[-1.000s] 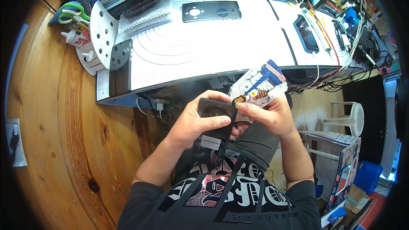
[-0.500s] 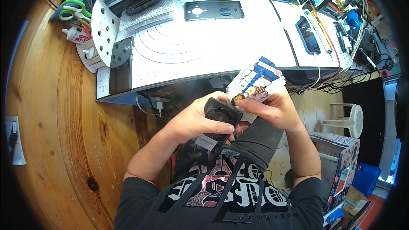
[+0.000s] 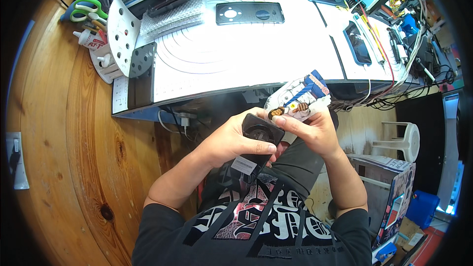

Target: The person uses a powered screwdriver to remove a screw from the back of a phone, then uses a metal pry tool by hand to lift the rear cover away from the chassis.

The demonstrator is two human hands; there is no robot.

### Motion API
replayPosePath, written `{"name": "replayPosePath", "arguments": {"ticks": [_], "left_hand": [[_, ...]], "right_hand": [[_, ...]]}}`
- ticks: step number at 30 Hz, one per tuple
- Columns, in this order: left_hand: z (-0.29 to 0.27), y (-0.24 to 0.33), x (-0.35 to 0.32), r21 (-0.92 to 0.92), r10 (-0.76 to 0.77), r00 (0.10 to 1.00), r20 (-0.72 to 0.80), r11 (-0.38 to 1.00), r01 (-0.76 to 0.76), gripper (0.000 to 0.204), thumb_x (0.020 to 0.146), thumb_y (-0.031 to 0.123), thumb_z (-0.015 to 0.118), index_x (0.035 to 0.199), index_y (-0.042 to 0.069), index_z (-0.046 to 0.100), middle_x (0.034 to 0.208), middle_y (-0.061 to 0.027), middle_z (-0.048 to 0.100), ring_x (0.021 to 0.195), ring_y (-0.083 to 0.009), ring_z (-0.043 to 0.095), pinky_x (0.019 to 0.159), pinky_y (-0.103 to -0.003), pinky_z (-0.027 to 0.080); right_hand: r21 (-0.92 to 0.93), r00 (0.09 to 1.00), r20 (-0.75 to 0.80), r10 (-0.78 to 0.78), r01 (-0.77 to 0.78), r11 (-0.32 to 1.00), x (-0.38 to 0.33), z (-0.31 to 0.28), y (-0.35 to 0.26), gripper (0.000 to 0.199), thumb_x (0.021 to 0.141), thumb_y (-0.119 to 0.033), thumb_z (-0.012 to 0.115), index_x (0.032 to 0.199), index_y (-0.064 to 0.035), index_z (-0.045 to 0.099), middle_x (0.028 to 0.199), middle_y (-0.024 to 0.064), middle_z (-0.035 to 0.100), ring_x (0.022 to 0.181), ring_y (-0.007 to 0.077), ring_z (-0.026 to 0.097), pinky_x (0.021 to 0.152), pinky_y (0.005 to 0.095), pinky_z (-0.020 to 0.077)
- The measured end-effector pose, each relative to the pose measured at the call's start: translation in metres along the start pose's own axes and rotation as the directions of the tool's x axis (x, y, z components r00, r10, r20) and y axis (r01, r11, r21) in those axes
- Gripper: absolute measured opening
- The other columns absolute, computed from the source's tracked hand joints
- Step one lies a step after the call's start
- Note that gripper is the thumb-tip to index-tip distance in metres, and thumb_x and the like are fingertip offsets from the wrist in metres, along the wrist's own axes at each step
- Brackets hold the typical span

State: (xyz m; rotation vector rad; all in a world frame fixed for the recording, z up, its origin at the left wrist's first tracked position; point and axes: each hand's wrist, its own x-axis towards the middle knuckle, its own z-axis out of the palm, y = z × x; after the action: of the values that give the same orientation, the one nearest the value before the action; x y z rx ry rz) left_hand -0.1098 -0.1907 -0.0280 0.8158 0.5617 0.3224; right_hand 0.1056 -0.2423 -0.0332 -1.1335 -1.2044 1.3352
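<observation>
Over my lap, my left hand [image 3: 227,142] is wrapped round a black smartphone [image 3: 265,134], thumb across its back. The phone's back shows a large round camera ring, with a white label [image 3: 244,165] lower down. Close beside it, my right hand [image 3: 318,132] pinches a thin white sheet or pouch [image 3: 294,93] printed with a cartoon figure and blue areas. I cannot tell whether it is film or a packet. The thumb presses on its lower edge, near the phone's top end. My other right fingers are mostly hidden behind it.
On the white desk [image 3: 212,79] lie a black phone case [image 3: 253,14], bubble wrap [image 3: 173,16] and a dark flat panel [image 3: 142,81]. A tool holder [image 3: 120,37] with green-handled scissors stands left. Another phone [image 3: 357,43] and cables are right. A white stool [image 3: 406,140] stands beyond.
Both hands stay close together. The phone has shifted slightly right, and the printed sheet has tilted, its top leaning further right.
</observation>
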Motion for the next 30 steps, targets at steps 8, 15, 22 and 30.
{"name": "replayPosePath", "arguments": {"ticks": [8,15,22,30], "left_hand": [[-0.001,0.002,-0.002,0.028,-0.027,0.999,0.028,0.999,0.026,0.034,0.087,0.002,0.077,0.116,-0.002,0.058,0.097,-0.013,0.073,0.083,-0.0181,0.073,0.076,-0.033,0.061],[0.002,0.005,-0.002,0.05,-0.014,1.0,0.025,0.999,0.013,0.034,0.088,0.002,0.076,0.116,-0.003,0.058,0.097,-0.0135,0.073,0.082,-0.0179,0.073,0.076,-0.032,0.061],[0.003,0.004,0.0,0.059,-0.029,0.999,0.013,0.998,0.028,0.033,0.088,0.002,0.076,0.115,-0.004,0.057,0.096,-0.0141,0.074,0.082,-0.018,0.073,0.076,-0.033,0.061],[0.001,0.0,0.002,0.057,0.003,1.0,0.031,0.998,-0.005,0.028,0.086,0.001,0.077,0.111,0.0,0.065,0.096,-0.0104,0.074,0.081,-0.0184,0.073,0.075,-0.034,0.061]], "right_hand": [[0.133,0.997,-0.047,0.058,-0.051,0.99,-0.01,-0.001,0.001,0.019,0.092,-0.01,0.074,0.106,0.0036,0.073,0.086,0.006,0.073,0.057,0.0059,0.063,0.042,0.0196,0.0487],[0.121,0.997,-0.065,0.038,-0.03,0.992,-0.009,0.002,0.004,0.016,0.094,-0.008,0.072,0.103,0.0047,0.074,0.081,0.0054,0.073,0.055,0.0051,0.062,0.039,0.0196,0.0468],[0.095,0.996,-0.092,0.003,0.006,0.995,-0.008,0.004,0.003,0.015,0.094,-0.007,0.072,0.102,0.0042,0.075,0.081,0.0061,0.074,0.054,0.0047,0.061,0.038,0.0194,0.0447],[0.084,0.995,-0.103,-0.01,0.018,0.996,-0.007,0.007,0.002,0.015,0.092,-0.006,0.074,0.102,0.0039,0.075,0.085,0.0065,0.074,0.06,0.0053,0.063,0.042,0.0197,0.0457]]}}
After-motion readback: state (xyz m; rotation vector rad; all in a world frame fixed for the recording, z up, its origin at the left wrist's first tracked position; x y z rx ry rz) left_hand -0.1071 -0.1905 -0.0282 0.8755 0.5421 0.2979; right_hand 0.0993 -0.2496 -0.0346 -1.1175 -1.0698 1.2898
